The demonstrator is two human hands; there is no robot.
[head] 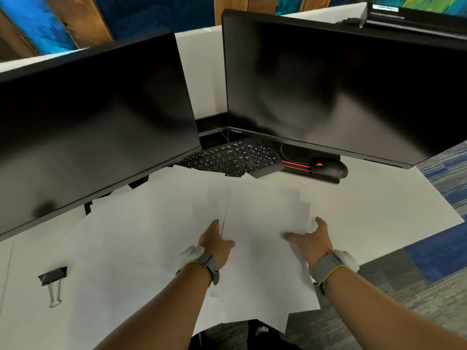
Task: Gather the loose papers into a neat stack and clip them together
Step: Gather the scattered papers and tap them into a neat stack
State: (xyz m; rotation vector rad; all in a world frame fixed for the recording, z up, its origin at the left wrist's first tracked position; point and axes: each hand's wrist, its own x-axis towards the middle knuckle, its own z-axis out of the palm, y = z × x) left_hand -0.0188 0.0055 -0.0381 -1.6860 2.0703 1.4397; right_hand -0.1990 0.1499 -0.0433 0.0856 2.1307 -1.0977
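head view: papers (265, 218) low centre, sheets fanned, nowhere near neat
left hand (214, 242): gripping the bundle's left edge
right hand (312, 238): gripping its right edge
binder clip (53, 276): lower left on the counter (379, 198), untouched
left to do: square up, clip

The papers (257, 213) looked matt white, the binder clip (52, 276) black with wire metal handles, the monitors' (328, 84) screens glossy.

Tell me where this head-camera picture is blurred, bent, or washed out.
Head view: wide-angle bending bows the left monitor and right monitor; the white papers wash out against the white desk, edges hard to tell; both dark screens carry smeared reflections; the binder clip and keyboard look fairly sharp.
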